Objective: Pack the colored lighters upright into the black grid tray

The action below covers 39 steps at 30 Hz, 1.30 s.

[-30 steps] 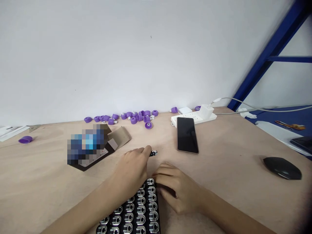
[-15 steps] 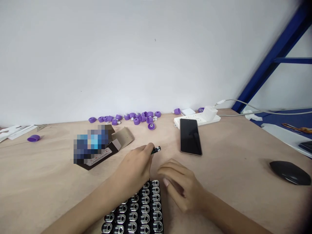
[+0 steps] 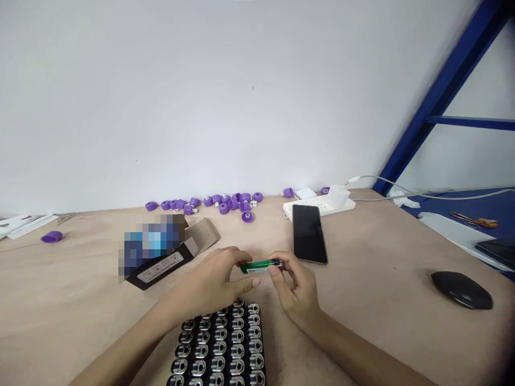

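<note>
A green lighter [image 3: 257, 266] with a metal top and a white label lies level in the air above the table. My right hand [image 3: 296, 284] pinches its metal-topped end between thumb and fingers. Around the other end is my left hand [image 3: 217, 276], its thumb apart below the lighter and its fingertips close to the green end; whether they touch it I cannot tell. Below my hands stands a block of lighters [image 3: 219, 348] in close rows, metal tops up. My left forearm covers part of its far left side.
An open dark box [image 3: 161, 271] with blurred sides sits at left. Several purple caps [image 3: 223, 209] lie along the wall. A phone [image 3: 309, 233] leans on a white power strip [image 3: 287, 208] with a plugged-in charger. A black mouse [image 3: 462, 289] rests at right.
The lighter has turned level, showing its green body. My right hand has come up and gripped its metal end, while my left thumb has opened away from it. The view has shifted slightly.
</note>
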Each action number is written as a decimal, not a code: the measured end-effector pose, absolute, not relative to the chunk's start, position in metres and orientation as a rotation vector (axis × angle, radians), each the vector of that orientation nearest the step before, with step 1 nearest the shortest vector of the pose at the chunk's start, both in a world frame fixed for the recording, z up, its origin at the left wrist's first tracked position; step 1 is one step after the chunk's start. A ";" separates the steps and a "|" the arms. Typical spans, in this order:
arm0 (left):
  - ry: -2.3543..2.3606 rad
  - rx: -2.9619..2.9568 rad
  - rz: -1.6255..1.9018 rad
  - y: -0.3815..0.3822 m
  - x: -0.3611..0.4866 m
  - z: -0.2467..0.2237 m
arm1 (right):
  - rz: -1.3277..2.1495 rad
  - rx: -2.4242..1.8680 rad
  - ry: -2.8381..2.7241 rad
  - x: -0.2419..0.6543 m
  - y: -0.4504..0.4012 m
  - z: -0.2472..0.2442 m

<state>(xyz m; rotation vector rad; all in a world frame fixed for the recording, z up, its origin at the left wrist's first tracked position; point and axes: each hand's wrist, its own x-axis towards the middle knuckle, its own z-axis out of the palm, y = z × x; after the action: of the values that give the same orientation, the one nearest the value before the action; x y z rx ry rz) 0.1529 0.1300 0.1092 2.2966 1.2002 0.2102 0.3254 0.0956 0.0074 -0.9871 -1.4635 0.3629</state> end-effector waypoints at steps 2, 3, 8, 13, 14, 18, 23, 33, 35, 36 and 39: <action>1.247 2.299 0.141 0.126 0.148 0.114 | 0.408 -1.005 -1.438 0.330 0.094 0.005; 1.245 2.296 0.096 0.125 0.146 0.115 | 0.452 -1.006 -1.440 0.332 0.093 0.005; 1.218 2.288 -0.051 0.119 0.149 0.120 | 0.710 -0.977 -1.575 0.335 0.087 0.009; 1.225 2.228 -0.090 0.119 0.150 0.119 | 0.671 -0.937 -1.757 0.332 0.084 0.013; 1.227 2.217 -0.093 0.119 0.149 0.119 | 0.664 -0.928 -1.778 0.331 0.084 0.013; 1.207 2.199 -0.094 0.120 0.148 0.118 | 0.588 -0.844 -1.850 0.331 0.083 0.011; 1.193 2.199 -0.085 0.120 0.146 0.116 | 0.397 -0.756 -1.931 0.330 0.081 0.009; 1.149 2.178 -0.085 0.122 0.147 0.114 | 0.594 -0.784 -1.994 0.330 0.078 0.014; 1.161 2.167 -0.104 0.123 0.147 0.114 | 0.724 -0.846 -1.970 0.330 0.075 0.013; 1.165 2.162 -0.108 0.123 0.148 0.114 | 0.772 -0.868 -1.966 0.330 0.075 0.013; 1.175 2.151 -0.113 0.123 0.147 0.114 | 0.831 -0.888 -1.968 0.330 0.073 0.012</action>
<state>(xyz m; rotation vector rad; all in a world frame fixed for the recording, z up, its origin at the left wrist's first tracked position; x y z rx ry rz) 0.1475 0.1231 0.1140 2.1506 1.1753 -0.1129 0.3302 0.0734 0.0117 -0.8883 -1.9676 0.8310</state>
